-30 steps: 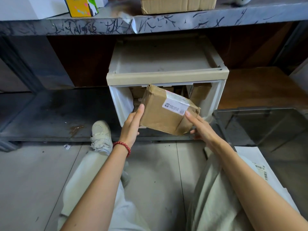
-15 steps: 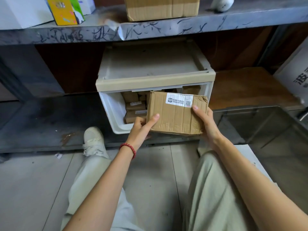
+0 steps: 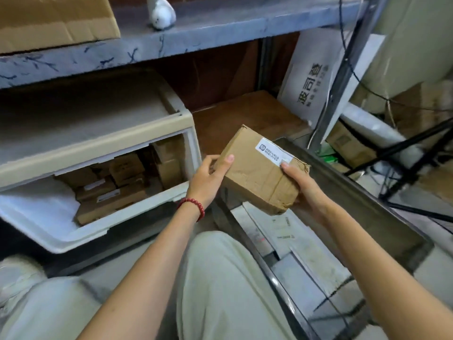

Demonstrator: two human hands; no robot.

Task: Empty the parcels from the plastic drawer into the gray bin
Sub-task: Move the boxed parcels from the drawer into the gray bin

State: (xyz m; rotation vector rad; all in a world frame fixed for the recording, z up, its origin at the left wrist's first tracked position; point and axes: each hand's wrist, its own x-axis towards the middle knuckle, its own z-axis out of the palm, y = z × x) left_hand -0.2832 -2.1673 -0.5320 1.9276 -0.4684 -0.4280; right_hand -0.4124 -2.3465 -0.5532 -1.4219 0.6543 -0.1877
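Parcel sat between your left hand and right hand, both gripping its ends, seemingly above the gray bin.

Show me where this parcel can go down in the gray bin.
Free: the gray bin, holding only flat mailers between its side walls. Crowded: the plastic drawer, its right half packed with brown parcels.

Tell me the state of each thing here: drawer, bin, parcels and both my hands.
Beige plastic drawer: pulled open, brown parcels inside.
Gray open-topped bin: holds flat white packets.
Brown cardboard parcel with white label: held above the bin.
Left hand: grips the parcel's left end.
Right hand: grips its right end.
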